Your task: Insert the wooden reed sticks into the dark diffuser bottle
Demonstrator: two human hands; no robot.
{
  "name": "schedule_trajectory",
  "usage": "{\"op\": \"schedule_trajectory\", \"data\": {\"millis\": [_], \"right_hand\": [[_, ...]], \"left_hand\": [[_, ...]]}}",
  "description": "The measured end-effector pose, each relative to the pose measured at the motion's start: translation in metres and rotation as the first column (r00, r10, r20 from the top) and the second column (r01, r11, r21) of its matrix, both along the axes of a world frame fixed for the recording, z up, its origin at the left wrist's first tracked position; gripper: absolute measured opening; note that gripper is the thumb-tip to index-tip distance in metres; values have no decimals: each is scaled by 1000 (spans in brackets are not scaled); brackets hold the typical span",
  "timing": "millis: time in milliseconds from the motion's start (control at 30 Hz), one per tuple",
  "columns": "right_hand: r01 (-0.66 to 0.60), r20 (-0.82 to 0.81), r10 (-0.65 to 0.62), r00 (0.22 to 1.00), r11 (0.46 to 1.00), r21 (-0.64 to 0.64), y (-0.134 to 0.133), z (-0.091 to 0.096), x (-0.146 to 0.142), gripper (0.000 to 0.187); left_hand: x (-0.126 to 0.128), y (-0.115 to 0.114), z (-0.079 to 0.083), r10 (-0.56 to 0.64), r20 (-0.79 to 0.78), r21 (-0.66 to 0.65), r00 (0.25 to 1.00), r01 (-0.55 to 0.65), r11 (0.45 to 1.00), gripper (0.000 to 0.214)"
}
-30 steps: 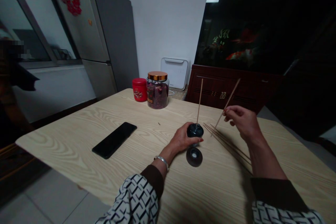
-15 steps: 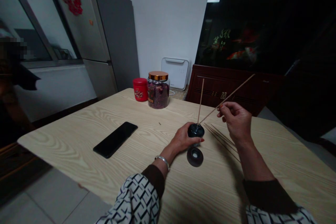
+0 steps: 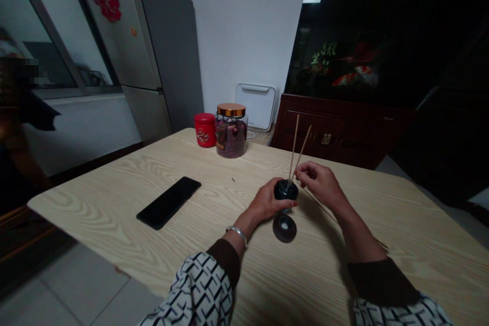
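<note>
My left hand (image 3: 268,203) wraps round a small dark bottle (image 3: 286,189) standing on the wooden table (image 3: 214,224). One thin wooden stick (image 3: 294,143) stands upright in the bottle's mouth. My right hand (image 3: 321,183) pinches a second stick (image 3: 303,149), whose lower end is at the bottle's mouth. More sticks (image 3: 324,207) lie flat on the table under my right wrist. A dark round cap (image 3: 284,227) lies just in front of the bottle.
A black phone (image 3: 168,202) lies to the left. A red tin (image 3: 204,130) and a copper-lidded glass jar (image 3: 231,130) stand at the far edge. Behind are a fridge (image 3: 160,46), a dark wooden cabinet (image 3: 340,130) and a fish tank (image 3: 351,46).
My right hand moved left to the bottle and tipped the second stick from a low slant to nearly upright, its end now at the bottle's mouth. My left hand stayed on the bottle.
</note>
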State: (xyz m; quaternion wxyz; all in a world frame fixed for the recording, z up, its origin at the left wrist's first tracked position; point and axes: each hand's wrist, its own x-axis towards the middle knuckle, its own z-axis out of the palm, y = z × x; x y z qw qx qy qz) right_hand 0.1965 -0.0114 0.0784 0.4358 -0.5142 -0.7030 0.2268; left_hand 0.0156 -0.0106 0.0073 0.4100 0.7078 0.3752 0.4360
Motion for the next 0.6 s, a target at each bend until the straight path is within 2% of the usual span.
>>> {"op": "schedule_trajectory", "data": {"millis": [133,233,300,400,500,600], "right_hand": [[-87,124,104,987,986,-140,3,-1,14,21],[-38,262,86,961,983,-182,4,0,35,22],[51,451,47,891,978,-202,5,-2,50,19],[242,716,25,697,933,-268,6,-11,67,14],[373,822,47,567,875,-308,5,-23,71,19],[413,850,19,527,868,-275,5,-29,66,21]], "left_hand": [[0,0,-1,-3,7,3,1000,3,1000,67],[0,1,-3,-1,8,-13,1000,1,1000,70],[0,1,-4,-3,8,-20,1000,3,1000,71],[0,2,-4,-6,7,-22,1000,6,1000,71],[0,2,-4,5,4,-21,1000,-5,1000,71],[0,2,-4,5,3,-14,1000,-5,1000,71]]}}
